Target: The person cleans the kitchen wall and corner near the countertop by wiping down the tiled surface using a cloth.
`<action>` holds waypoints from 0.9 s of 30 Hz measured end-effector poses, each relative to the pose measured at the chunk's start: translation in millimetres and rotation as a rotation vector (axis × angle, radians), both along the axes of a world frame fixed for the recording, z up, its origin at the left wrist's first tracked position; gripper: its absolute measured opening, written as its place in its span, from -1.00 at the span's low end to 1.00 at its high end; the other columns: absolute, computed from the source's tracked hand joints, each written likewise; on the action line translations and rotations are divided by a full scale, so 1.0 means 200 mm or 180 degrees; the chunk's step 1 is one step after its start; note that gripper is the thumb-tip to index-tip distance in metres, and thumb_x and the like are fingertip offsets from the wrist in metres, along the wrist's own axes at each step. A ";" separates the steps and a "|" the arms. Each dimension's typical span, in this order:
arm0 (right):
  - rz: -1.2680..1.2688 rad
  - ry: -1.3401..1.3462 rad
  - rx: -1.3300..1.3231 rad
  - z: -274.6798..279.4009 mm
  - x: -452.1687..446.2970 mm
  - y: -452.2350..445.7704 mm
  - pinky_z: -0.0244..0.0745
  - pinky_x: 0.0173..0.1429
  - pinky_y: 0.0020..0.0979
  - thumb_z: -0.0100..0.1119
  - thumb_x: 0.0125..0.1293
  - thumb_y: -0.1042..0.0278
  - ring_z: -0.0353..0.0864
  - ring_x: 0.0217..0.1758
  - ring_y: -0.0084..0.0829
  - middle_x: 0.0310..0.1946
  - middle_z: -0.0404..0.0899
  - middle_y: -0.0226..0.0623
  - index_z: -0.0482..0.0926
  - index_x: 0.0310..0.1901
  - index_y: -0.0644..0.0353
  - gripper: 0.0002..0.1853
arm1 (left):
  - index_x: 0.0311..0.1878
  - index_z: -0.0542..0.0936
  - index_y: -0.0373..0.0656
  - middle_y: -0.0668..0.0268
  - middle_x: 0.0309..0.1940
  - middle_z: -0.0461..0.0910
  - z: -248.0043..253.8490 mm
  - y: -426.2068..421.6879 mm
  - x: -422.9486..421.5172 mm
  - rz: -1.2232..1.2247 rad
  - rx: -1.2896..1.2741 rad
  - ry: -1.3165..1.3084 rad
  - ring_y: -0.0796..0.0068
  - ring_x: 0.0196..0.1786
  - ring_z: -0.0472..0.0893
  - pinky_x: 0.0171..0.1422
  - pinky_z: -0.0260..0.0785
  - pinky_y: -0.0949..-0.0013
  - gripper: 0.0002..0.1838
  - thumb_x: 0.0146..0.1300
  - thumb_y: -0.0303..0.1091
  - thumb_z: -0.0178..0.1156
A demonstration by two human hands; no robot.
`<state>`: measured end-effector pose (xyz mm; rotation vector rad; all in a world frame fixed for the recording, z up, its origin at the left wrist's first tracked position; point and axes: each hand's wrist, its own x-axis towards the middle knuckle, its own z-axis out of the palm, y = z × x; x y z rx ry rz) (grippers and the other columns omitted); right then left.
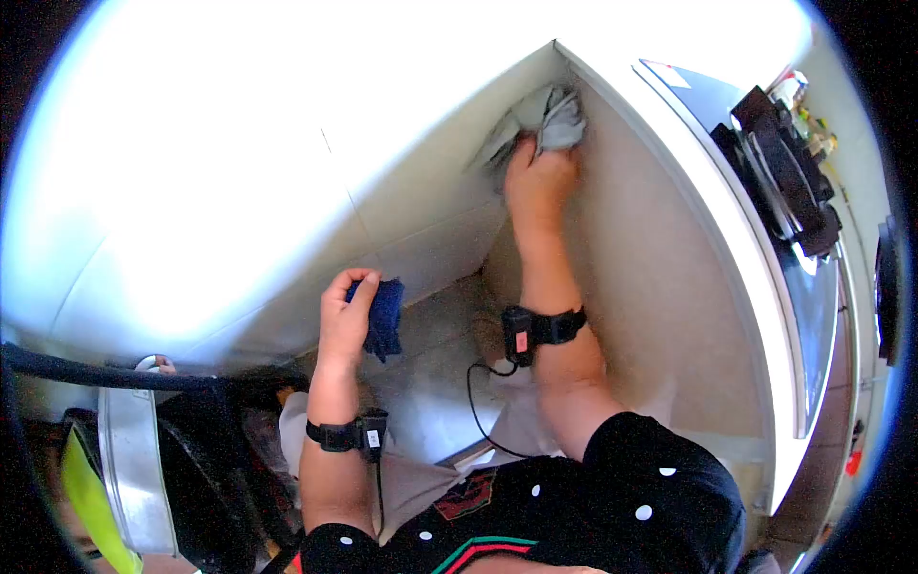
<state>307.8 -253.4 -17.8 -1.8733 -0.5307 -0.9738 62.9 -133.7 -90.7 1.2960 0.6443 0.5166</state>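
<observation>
My right hand (542, 180) is closed on a grey cloth (562, 122), pressing it against the tiled wall (421, 206) close to the corner with the counter's side panel (650, 239). Part of the cloth spreads out to the left of my knuckles. Lower and to the left, my left hand (344, 311) pinches a dark blue cloth (385, 318), which hangs from the fingers beside the wall. Black straps with small boxes and cables sit on both forearms.
At right a white-edged counter (755, 316) carries a black gas stove (784, 172), with small bottles behind it. A metal container (139, 469) and a bright green item (91, 507) stand at lower left, below a black bar (105, 370). The floor (435, 373) shows between my arms.
</observation>
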 end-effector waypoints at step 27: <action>0.0668 0.0591 0.0314 -0.21 0.02 0.04 0.37 0.10 -0.17 0.04 0.19 0.31 0.53 -0.06 -0.04 -0.16 0.55 0.03 0.45 -0.03 0.36 -0.64 | -0.23 0.60 -0.22 0.47 -0.42 0.54 0.02 -0.02 0.00 -0.0067 0.0286 0.0104 0.70 -0.36 0.45 -0.25 0.30 0.57 -0.83 0.26 -0.31 0.21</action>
